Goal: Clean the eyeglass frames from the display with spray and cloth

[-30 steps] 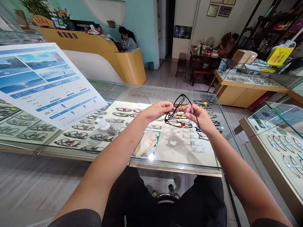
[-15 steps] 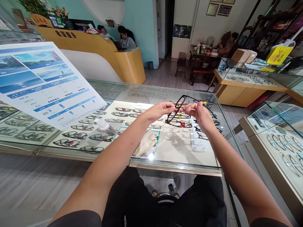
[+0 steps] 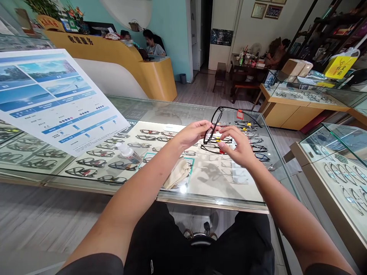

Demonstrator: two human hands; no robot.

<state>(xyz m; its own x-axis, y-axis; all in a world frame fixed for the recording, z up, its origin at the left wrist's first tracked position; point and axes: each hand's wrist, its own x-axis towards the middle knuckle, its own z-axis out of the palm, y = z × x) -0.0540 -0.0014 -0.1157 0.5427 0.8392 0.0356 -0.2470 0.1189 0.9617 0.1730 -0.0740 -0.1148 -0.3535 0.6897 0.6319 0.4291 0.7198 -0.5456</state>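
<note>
One pair of black eyeglasses (image 3: 213, 131) up in the air, above the right-hand part of a glass display counter (image 3: 210, 202), between left hand (image 3: 195, 134) and right hand (image 3: 236, 143). Grips the front of the frame in the left hand, thumb and fingers pinched on it; cannot tell the exact point of the pinch. Bears a red tag (image 3: 240, 114) on a temple reaching out to the right, over the right hand. Holds right hand palm-inward just beside the frame, thumb and fingers spread apart, wrapped round nothing; cannot tell whether touching the frame at the fingertips. Shows, through the counter top, rows of spectacle frames (image 3: 86, 172), some with red or yellow tags, several directly below the hands. Near the left forearm, on the counter: white bottle (image 3: 127, 152), and to its right a crumpled beige cloth (image 3: 177, 173), partly over a teal-edged rectangle (image 3: 191, 168); cannot tell tray from card. At far left, tilted: large printed sheet (image 3: 86, 103) with blue landscape pictures and blue bands, small print unreadable. Beyond the counter: yellow reception desk (image 3: 160, 78) with two people behind it, grey bin (image 3: 182, 78) beside it. At back right: dark table (image 3: 243, 68) crowded with small items, a person seated next to it. To the right: second display case (image 3: 341, 172), also holding eyewear in rows.
</note>
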